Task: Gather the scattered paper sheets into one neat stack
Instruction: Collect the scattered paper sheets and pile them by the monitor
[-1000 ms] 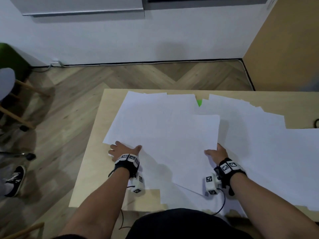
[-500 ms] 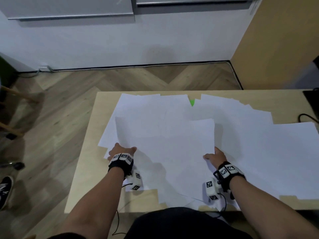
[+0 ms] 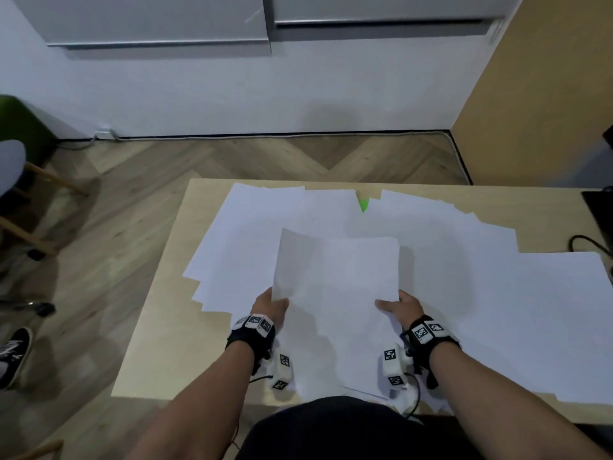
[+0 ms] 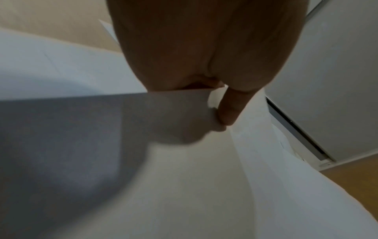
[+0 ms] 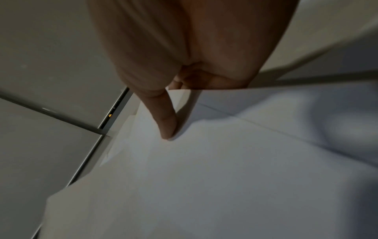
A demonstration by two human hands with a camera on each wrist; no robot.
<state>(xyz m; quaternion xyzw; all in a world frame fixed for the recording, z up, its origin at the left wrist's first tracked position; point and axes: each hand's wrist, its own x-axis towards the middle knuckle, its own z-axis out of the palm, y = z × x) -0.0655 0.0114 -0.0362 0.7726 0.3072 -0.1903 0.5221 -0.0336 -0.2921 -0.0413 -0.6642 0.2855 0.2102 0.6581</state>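
Note:
Many white paper sheets (image 3: 481, 293) lie spread and overlapping across the light wooden table (image 3: 159, 343). In the middle I hold a few sheets (image 3: 335, 270) raised off the rest, their far edge tilted up. My left hand (image 3: 275, 302) pinches the left side of these sheets (image 4: 143, 116), with the thumb (image 4: 225, 111) on top and the fingers hidden below. My right hand (image 3: 393, 302) pinches the right side of the held sheets (image 5: 225, 161), thumb (image 5: 166, 122) on top.
A small green scrap (image 3: 363, 204) peeks out between sheets at the table's far edge. A black cable (image 3: 590, 244) and a dark object (image 3: 600, 207) sit at the right edge. A wooden cabinet (image 3: 530, 111) stands to the right. A chair (image 3: 20, 180) and a shoe (image 3: 13, 353) are on the left.
My left hand lifted a sheet from the left side and carried it right, toward the sheet in my right hand. Both hands now hold the sheets together, closer in.

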